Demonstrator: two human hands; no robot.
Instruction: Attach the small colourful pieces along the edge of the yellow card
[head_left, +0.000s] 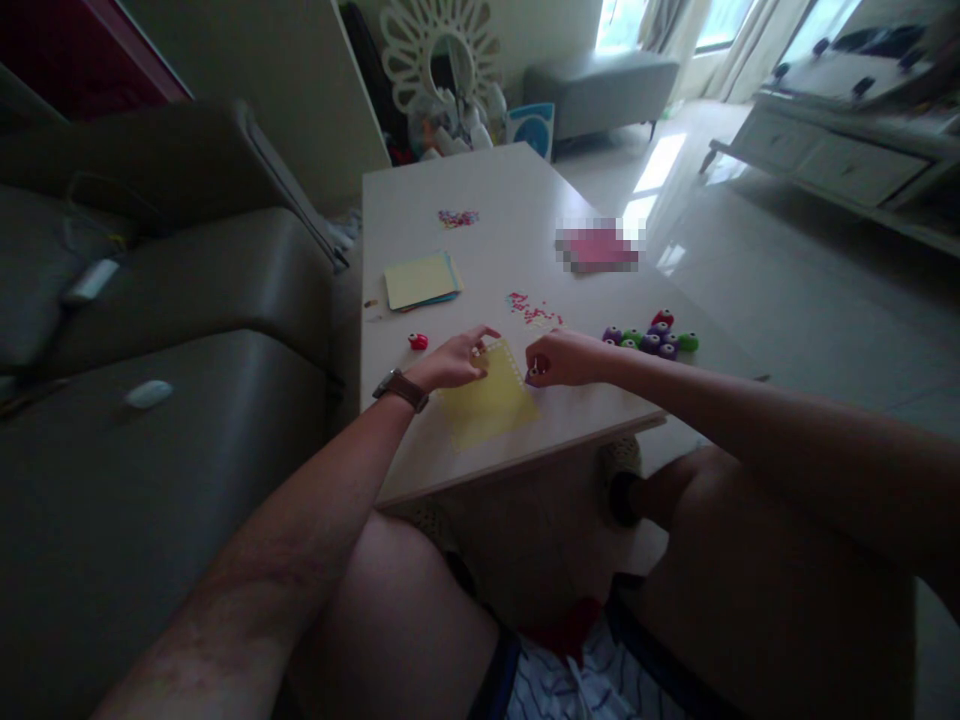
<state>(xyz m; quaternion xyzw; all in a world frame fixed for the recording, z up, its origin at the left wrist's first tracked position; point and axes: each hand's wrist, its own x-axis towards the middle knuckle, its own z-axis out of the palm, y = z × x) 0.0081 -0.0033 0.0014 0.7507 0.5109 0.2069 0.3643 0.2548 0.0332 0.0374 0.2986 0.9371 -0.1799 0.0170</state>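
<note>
Yellow paper: centre of frame, on desk; probably light, thin, easily creased; best held flat near its edges.
Left hand: fingers parted over paper.
Right hand: pinching purple punch, likely hard.

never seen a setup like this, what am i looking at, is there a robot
No robot: someone works bare-handed, filmed by their own head-worn camera, which looks forward and down. On the pale table lie a yellow sheet, a stack of sheets, small red bits, and a cluster of purple, green and red round objects. The left hand, fingers parted, is at the yellow sheet's upper left. The right hand holds a small purple object near its right edge.
</note>
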